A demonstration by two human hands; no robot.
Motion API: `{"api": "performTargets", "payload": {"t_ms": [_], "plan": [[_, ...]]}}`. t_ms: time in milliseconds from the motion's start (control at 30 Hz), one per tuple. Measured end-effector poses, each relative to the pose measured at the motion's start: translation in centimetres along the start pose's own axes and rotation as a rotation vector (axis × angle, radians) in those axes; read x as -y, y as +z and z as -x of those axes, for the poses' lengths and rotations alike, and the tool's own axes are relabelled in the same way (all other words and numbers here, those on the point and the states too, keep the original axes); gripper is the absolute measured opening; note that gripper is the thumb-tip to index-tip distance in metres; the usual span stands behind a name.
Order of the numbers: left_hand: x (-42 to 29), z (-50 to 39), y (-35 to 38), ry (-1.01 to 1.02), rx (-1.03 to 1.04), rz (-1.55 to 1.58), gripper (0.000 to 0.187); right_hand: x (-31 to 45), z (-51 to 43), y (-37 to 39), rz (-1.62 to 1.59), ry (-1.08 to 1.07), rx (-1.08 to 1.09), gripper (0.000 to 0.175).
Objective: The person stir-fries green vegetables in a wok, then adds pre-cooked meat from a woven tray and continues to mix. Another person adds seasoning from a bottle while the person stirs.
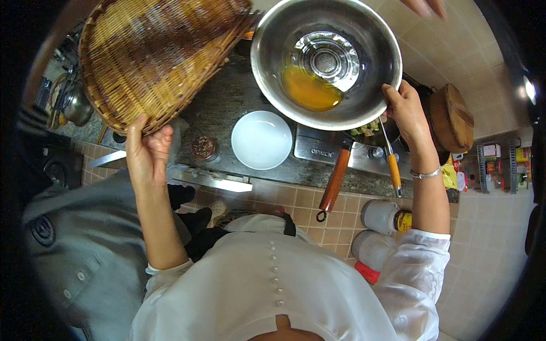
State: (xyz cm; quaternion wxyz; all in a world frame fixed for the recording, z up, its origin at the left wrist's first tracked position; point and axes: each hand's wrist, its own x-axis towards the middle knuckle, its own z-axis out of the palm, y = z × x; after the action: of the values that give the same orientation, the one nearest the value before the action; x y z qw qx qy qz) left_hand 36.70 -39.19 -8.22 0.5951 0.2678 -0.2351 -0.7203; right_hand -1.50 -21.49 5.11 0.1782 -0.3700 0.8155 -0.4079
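Note:
My left hand (149, 153) grips the lower rim of a woven bamboo tray (153, 55), which is tilted up at the upper left. In my right hand (405, 106) is the rim of a wide stainless steel basin (371, 55) with a pool of orange-yellow liquid (311, 87) in it. The basin hangs over the stove and covers most of a wok, whose wooden handle (336, 179) sticks out towards me. Some chopped food (367, 129) shows in the wok beside a wooden-handled utensil (391, 166). A white dish (261, 143) sits on the dark countertop (213, 98), left of the gas stove (313, 147).
A spice jar (204, 148) stands left of the dish. At the right are a round wooden lid (452, 118) and a rack with packets (495, 166). Blurred fingers (424, 6) show at the top edge. A person in grey (94, 255) is close on my left. Jars (379, 216) stand on the floor.

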Motion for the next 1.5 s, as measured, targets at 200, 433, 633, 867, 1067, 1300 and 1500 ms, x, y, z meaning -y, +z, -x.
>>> {"api": "performTargets", "payload": {"t_ms": [200, 433, 633, 867, 1067, 1300, 1500], "plan": [[-0.5, 0.1, 0.6, -0.074, 0.086, 0.064, 0.025, 0.0, -1.2, 4.4, -0.068, -0.001, 0.146, 0.015], [0.5, -0.1, 0.8, -0.099, 0.085, 0.046, 0.028, -0.8, -3.0, 14.5, -0.24, 0.189, 0.256, 0.016], [2.3, -1.0, 0.1, -0.193, 0.06, 0.005, 0.029, -2.7, -5.0, 22.5, -0.297, 0.366, 0.304, 0.017], [4.8, -1.7, -0.4, -0.272, 0.03, -0.095, 0.033, -5.8, -7.0, 28.7, -0.328, 0.425, 0.301, 0.013], [4.9, -1.8, -1.0, -0.377, -0.068, -0.099, 0.032, -4.6, -6.9, 30.1, -0.397, 0.439, 0.338, 0.025], [2.9, -1.7, -0.7, -0.469, -0.066, -0.134, 0.032, 1.0, -2.1, 20.6, 0.44, 0.021, 0.586, 0.026], [2.2, -1.8, 0.0, -0.481, -0.128, -0.141, 0.028, 3.3, 7.9, 0.0, 0.381, 0.013, 0.1, 0.028]]}}
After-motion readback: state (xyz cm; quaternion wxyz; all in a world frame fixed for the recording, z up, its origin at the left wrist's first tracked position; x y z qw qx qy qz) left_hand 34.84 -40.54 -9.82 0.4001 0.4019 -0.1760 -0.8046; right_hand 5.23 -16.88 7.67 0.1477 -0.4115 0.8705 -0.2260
